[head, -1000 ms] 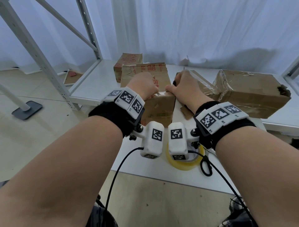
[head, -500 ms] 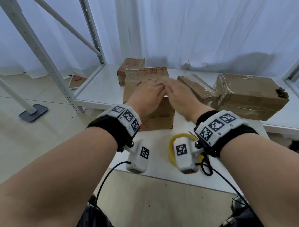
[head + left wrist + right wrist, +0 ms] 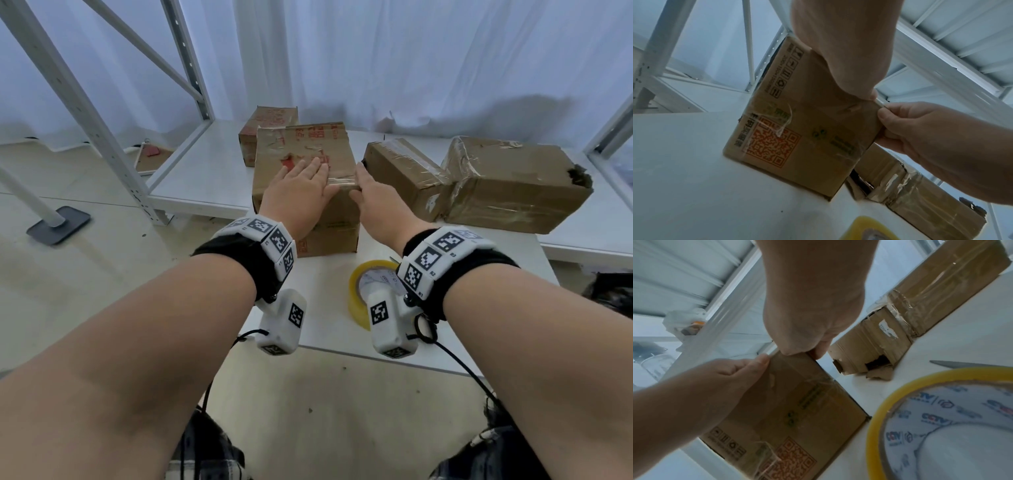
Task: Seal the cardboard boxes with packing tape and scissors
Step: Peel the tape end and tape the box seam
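While the left hand (image 3: 297, 192) lies flat with straight fingers on the creased, glossy tape across the top of the brown cardboard box (image 3: 305, 161), the right hand (image 3: 373, 202) grasps that box's near right top edge, thumb curled against it. Standing on the smooth white table (image 3: 329, 329), this box has a yellow-edged round tape roll (image 3: 359, 291) just in front, scissors (image 3: 962, 364) beside it, and 2 crumpled taped boxes (image 3: 479, 181) to its right.

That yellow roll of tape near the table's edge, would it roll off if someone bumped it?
Probably not: the tape roll seems to lie flat on the table, so a nudge should slide it. It is near the front edge, so a hard shove might drop it. It looks stiff and light.
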Tool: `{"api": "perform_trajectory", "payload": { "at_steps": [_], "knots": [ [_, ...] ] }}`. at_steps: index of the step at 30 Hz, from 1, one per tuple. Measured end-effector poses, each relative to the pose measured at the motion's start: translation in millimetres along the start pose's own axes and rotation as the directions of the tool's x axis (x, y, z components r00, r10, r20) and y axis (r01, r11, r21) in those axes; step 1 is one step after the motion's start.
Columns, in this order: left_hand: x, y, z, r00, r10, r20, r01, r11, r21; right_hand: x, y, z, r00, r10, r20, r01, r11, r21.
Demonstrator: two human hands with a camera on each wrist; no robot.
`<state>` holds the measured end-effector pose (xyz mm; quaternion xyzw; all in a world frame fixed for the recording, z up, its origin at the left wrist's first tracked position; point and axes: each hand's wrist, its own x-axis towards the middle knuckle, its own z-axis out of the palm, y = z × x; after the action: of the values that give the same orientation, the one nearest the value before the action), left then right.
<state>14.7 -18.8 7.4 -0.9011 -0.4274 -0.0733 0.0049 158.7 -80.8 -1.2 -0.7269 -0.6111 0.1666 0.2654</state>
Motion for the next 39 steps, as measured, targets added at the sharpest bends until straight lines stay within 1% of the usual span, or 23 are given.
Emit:
{"api": "perform_trajectory", "payload": {
  "at_steps": [1, 3, 5, 6, 8, 9, 11, 13, 14, 16, 17, 19, 21, 23, 25, 27, 28, 29, 30, 31, 32, 36, 39],
  "knots": [
    [0, -1, -1, 1.0, 0.005, -0.006, -0.005, 1.0, -0.025, 0, 2, -2, 1.0, 0.001, 0.005, -0.001, 1.0, -0.015],
    [-2, -7, -4, 0.999, 0.022, -0.033, -0.026, 0.993, -0.111, -1, 8, -6, 0.996, 0.038, 0.083, -0.033, 0.998, -0.058],
    [-6, -14, -8, 0.996, 0.022, -0.086, -0.042, 0.97, -0.239, -4, 16, -8, 0.987, 0.072, 0.143, -0.072, 0.997, -0.011],
    [-7, -16, -11, 0.993, 0.013, -0.114, -0.048, 0.949, -0.311, -5, 17, -10, 0.992, 0.056, 0.114, -0.065, 0.995, 0.076],
    [-8, -17, -14, 0.991, -0.01, -0.13, -0.046, 0.906, -0.42, -1, 11, -15, 0.998, 0.044, -0.043, -0.034, 0.977, 0.209],
    [-8, -16, -14, 0.992, -0.02, -0.121, -0.035, 0.898, -0.439, 4, 8, -15, 0.991, 0.054, -0.122, -0.025, 0.973, 0.231],
    [-7, -14, -13, 0.994, -0.032, -0.107, -0.017, 0.905, -0.426, 16, 0, -13, 0.975, 0.113, -0.191, -0.062, 0.965, 0.255],
    [-5, -13, -13, 0.994, -0.034, -0.107, -0.012, 0.916, -0.4, 26, -4, -8, 0.967, 0.191, -0.171, -0.153, 0.965, 0.214],
    [-5, -13, -13, 0.994, -0.03, -0.101, -0.012, 0.922, -0.387, 30, -6, -7, 0.963, 0.217, -0.159, -0.196, 0.97, 0.142],
    [-5, -13, -15, 0.996, -0.012, -0.084, -0.019, 0.935, -0.355, 32, -10, -10, 0.962, 0.233, -0.144, -0.234, 0.972, 0.01],
    [-6, -12, -16, 0.997, 0.002, -0.08, -0.029, 0.941, -0.338, 32, -11, -12, 0.96, 0.239, -0.143, -0.24, 0.971, 0.01],
    [-7, -12, -17, 0.997, 0.03, -0.074, -0.051, 0.953, -0.299, 31, -10, -14, 0.949, 0.294, -0.117, -0.274, 0.948, 0.162],
    [-7, -15, -17, 0.996, 0.04, -0.074, -0.06, 0.954, -0.293, 26, -9, -15, 0.932, 0.352, -0.082, -0.301, 0.882, 0.362],
    [-7, -21, -18, 0.995, 0.019, -0.094, -0.05, 0.938, -0.344, 20, -6, -16, 0.929, 0.37, -0.019, -0.316, 0.817, 0.483],
    [-6, -25, -19, 0.992, -0.011, -0.125, -0.04, 0.915, -0.401, 13, -4, -17, 0.938, 0.346, 0.034, -0.302, 0.761, 0.574],
    [-6, -22, -19, 0.991, -0.009, -0.13, -0.045, 0.914, -0.403, 10, -2, -18, 0.969, 0.244, -0.047, -0.173, 0.796, 0.58],
    [-5, -20, -17, 0.992, 0.001, -0.124, -0.048, 0.924, -0.378, 9, -4, -18, 0.982, 0.151, -0.11, -0.077, 0.863, 0.499],
    [-4, -17, -15, 0.993, 0.009, -0.116, -0.05, 0.935, -0.35, 8, -5, -20, 0.989, 0.034, -0.143, 0.019, 0.936, 0.353],
    [-4, -15, -14, 0.994, 0.014, -0.108, -0.049, 0.944, -0.327, 6, -8, -20, 0.988, -0.078, -0.132, 0.101, 0.978, 0.18],
    [-3, -14, -14, 0.995, 0.019, -0.102, -0.05, 0.949, -0.311, 5, -10, -19, 0.981, -0.161, -0.106, 0.166, 0.985, 0.041],
    [-2, -14, -15, 0.995, 0.023, -0.092, -0.05, 0.954, -0.295, 3, -11, -19, 0.977, -0.194, -0.086, 0.192, 0.981, -0.032],
    [-3, -18, -20, 0.994, 0.075, -0.076, -0.091, 0.968, -0.232, 3, -5, -17, 0.984, -0.151, -0.099, 0.145, 0.987, -0.07],
    [-6, -29, -21, 0.99, 0.117, -0.076, -0.133, 0.953, -0.273, 1, 1, -16, 0.982, -0.14, -0.123, 0.142, 0.99, 0.007]
  ]
}}
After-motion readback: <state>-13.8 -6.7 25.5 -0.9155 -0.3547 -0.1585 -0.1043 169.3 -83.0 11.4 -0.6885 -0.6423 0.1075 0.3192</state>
